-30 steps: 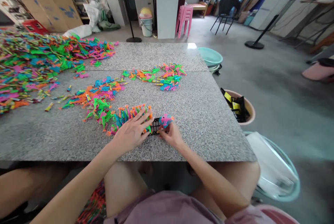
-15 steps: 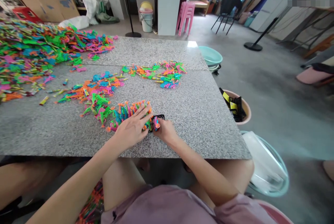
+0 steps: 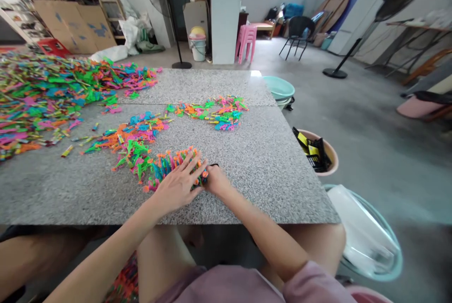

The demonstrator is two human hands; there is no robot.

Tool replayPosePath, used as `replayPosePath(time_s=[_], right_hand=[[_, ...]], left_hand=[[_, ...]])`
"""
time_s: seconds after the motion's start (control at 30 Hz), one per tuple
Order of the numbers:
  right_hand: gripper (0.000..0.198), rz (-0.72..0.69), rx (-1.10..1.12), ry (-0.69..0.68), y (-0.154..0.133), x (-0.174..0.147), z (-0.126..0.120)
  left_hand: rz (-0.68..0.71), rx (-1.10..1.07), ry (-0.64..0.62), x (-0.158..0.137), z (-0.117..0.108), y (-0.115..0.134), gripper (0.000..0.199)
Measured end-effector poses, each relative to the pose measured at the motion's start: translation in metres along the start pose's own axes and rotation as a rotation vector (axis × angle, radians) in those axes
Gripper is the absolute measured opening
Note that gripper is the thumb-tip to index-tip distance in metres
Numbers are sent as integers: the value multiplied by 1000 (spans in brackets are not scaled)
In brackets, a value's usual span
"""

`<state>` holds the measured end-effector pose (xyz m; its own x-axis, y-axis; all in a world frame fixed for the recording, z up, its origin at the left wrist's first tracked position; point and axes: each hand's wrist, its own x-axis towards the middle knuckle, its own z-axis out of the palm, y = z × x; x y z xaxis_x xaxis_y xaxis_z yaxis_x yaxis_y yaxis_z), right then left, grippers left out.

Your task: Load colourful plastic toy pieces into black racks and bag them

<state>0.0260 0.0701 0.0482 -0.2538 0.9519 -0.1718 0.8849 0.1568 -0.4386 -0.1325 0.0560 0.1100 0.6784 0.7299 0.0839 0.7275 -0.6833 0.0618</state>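
My left hand lies with fingers spread over a packed row of small bright plastic toys with orange round tips. Closed fingers of my right hand press at the row's right end, on a small plastic toy whose orange tip shows. A bit of black tray shows just behind that hand; the hands and toys hide the rest of it. Left of the row lies a loose heap of green toys, with orange and blue ones behind it.
A large mound of the same toys covers the far left of the granite table. A smaller cluster lies towards the back. Beside the table's right edge stand a pink basin with black trays and a teal basin.
My right hand has moved slightly left against the row, bringing the toy in its fingers up to the others. It now covers most of the black tray's end. The camera has tilted up.
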Motion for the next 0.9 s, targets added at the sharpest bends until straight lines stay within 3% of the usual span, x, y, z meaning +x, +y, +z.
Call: replayPosePath(time_s=[0.13,0.4,0.63,0.9], right_hand=[[24,-17,7,18,2,-4,4],[25,-53,-28,-28,7,-5,6],[24,-65,15,-46,13,-5,9],[21,-135,49,-76,10,4,3]], left_hand=[[-37,23,30,1,1,1,46],[-145,30,-35,7,-1,8,56],[-253,-7,-63,14,-5,17,47],[-254,-30,-71,13,4,18,59]])
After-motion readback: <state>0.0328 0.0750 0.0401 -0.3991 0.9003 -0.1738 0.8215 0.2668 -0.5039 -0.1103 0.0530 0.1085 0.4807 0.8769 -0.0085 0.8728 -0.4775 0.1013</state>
